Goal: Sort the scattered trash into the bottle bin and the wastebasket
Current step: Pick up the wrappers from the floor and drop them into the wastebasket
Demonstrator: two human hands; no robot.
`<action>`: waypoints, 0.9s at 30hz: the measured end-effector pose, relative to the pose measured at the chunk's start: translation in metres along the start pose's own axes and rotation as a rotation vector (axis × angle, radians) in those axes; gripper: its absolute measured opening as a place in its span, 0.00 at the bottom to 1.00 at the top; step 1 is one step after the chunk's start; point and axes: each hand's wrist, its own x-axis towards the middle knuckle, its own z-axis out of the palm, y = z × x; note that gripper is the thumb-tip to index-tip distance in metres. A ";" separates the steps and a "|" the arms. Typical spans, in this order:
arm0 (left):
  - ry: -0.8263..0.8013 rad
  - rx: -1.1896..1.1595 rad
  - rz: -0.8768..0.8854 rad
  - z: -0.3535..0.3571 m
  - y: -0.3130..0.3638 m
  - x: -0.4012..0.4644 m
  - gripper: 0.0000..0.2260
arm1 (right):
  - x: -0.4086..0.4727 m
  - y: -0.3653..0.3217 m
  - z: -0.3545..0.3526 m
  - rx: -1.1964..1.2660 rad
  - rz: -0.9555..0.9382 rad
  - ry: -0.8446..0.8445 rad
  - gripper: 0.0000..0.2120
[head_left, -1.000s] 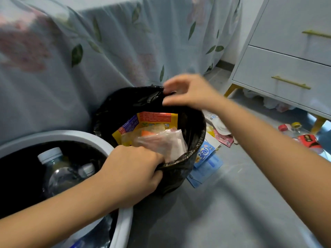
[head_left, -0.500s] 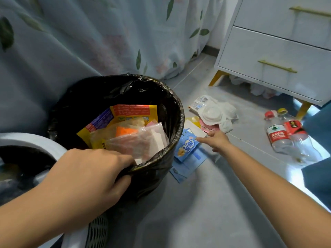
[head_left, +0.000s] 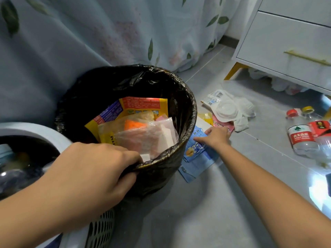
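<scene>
1. The near rim of the wastebasket (head_left: 186, 111) is gripped by the left hand (head_left: 93, 176), its fingers (head_left: 125, 154) curled over the black liner and the thumb pressed outside, apparently so that the basket is steadied and its mouth kept open.

2. The basket is seen partly filled with wrappers, a yellow packet (head_left: 143, 106) and a clear plastic bag (head_left: 152, 136) on top, which suggests that soft trash is being collected here.

3. The right hand (head_left: 215, 136) is stretched to the floor just right of the basket, laid on a blue snack wrapper (head_left: 195, 153); whether the wrapper is pinched or only touched cannot be told.

4. Farther right, a white paper-and-plastic heap (head_left: 231, 110) and a pink wrapper (head_left: 220, 124) are left on the floor (head_left: 197, 212), within easy reach.

5. Two plastic bottles (head_left: 300, 135) lie well apart at far right, near the white drawer cabinet (head_left: 286, 43), judged to be meant for the bottle bin (head_left: 41, 133) at near left, touching the basket, where bottles are dimly seen.
</scene>
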 end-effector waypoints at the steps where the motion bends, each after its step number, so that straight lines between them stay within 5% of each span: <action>1: -0.007 -0.012 0.006 -0.004 0.005 0.003 0.05 | 0.001 0.002 -0.001 0.010 -0.010 -0.004 0.22; 4: 0.063 0.001 0.056 -0.007 0.008 0.003 0.11 | -0.001 0.008 -0.006 0.205 -0.086 -0.049 0.26; 12: 0.020 0.046 -0.003 -0.004 0.003 0.000 0.12 | -0.024 0.028 -0.033 0.805 -0.086 -0.288 0.08; 14: 0.037 0.075 -0.009 -0.003 0.001 -0.002 0.13 | -0.031 0.031 -0.050 0.935 -0.070 -0.266 0.13; 18: 0.049 0.104 0.012 -0.006 0.003 -0.001 0.12 | -0.042 0.018 -0.106 0.906 -0.170 -0.060 0.02; 21: 0.064 0.103 0.026 -0.006 0.001 -0.002 0.10 | -0.058 -0.016 -0.159 1.039 -0.287 0.090 0.03; 27: 0.056 0.109 0.016 -0.009 0.007 -0.002 0.12 | -0.103 -0.105 -0.208 1.048 -0.615 0.030 0.03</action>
